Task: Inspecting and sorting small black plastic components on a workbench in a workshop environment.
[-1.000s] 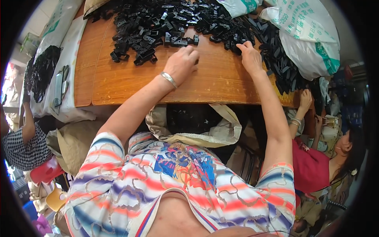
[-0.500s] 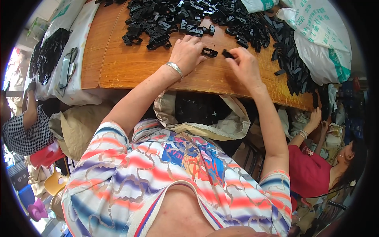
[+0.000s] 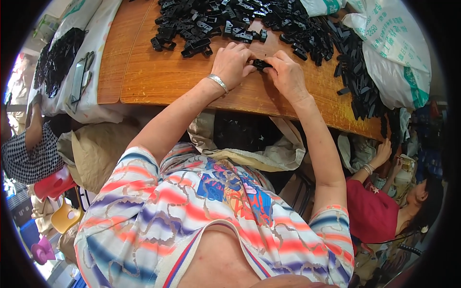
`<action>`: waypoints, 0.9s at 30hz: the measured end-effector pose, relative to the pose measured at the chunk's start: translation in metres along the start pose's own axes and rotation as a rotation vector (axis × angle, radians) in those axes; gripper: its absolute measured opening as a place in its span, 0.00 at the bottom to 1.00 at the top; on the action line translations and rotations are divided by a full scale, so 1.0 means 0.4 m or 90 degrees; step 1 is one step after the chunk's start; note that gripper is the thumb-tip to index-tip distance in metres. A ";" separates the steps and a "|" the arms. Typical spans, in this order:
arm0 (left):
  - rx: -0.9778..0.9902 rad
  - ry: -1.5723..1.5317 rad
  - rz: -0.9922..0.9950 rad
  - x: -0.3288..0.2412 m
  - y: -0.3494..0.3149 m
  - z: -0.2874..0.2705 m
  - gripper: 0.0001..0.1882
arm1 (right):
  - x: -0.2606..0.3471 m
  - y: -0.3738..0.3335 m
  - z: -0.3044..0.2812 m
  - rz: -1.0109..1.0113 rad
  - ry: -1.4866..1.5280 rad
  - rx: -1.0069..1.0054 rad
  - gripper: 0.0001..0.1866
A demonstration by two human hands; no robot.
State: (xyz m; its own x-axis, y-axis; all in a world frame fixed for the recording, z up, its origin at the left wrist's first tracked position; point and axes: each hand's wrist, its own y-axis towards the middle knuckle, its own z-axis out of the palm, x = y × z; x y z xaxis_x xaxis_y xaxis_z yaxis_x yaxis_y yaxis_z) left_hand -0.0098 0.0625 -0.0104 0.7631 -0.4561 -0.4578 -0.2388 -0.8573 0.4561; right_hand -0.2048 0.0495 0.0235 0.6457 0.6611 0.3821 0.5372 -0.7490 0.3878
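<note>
Over the wooden table (image 3: pixel 168 86), my left hand (image 3: pixel 232 65) grips one end of a black plastic housing (image 3: pixel 260 64) between thumb and fingers. My right hand (image 3: pixel 286 74) pinches at the housing's other end, its fingertips touching it. A smaller black plastic piece was in those fingers; now it is hidden behind them or against the housing, and I cannot tell which. Beyond my hands lies a heap of similar black housings (image 3: pixel 197 24). To the right is a pile of slim black plastic pieces (image 3: pixel 357 81).
An open sack (image 3: pixel 288 156) with black parts inside hangs below the table edge at my lap. White plastic bags (image 3: pixel 389 53) stand at the right. A person in red (image 3: pixel 372 211) works at the right, another person's checked sleeve (image 3: pixel 29 156) shows at the left.
My right hand has moved left with the small black piece, up to the housing in my left hand. Both hands now meet at the housing.
</note>
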 end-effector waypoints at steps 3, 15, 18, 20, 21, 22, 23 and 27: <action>0.002 0.000 0.002 0.000 0.001 -0.003 0.10 | 0.025 -0.014 0.013 -0.052 -0.115 0.008 0.10; 0.079 -0.086 0.044 0.026 -0.046 -0.134 0.28 | 0.109 -0.139 -0.036 0.076 0.040 -0.008 0.13; 0.113 -0.015 0.076 0.047 -0.054 -0.136 0.28 | 0.182 -0.217 -0.051 0.000 0.074 0.070 0.16; 0.103 -0.013 0.059 0.042 -0.050 -0.129 0.27 | 0.194 -0.257 -0.032 0.006 0.060 0.154 0.16; 0.091 -0.012 0.043 0.039 -0.044 -0.122 0.27 | 0.192 -0.269 -0.021 0.010 0.050 0.198 0.16; 0.090 -0.014 0.048 0.036 -0.040 -0.115 0.27 | 0.188 -0.273 -0.013 0.006 0.065 0.187 0.14; 0.089 -0.040 0.043 0.033 -0.036 -0.107 0.26 | 0.176 -0.272 -0.018 0.009 0.060 0.184 0.14; 0.048 -0.098 0.034 0.022 -0.019 -0.056 0.19 | 0.106 -0.185 -0.078 0.038 0.065 0.022 0.07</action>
State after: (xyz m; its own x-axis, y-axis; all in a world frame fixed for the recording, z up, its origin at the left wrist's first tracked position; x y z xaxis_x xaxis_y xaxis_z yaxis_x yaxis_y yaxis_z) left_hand 0.0123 0.0703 -0.0008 0.6484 -0.5280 -0.5484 -0.3253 -0.8435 0.4274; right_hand -0.2341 0.1344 0.0370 0.6197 0.6147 0.4881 0.5190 -0.7874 0.3326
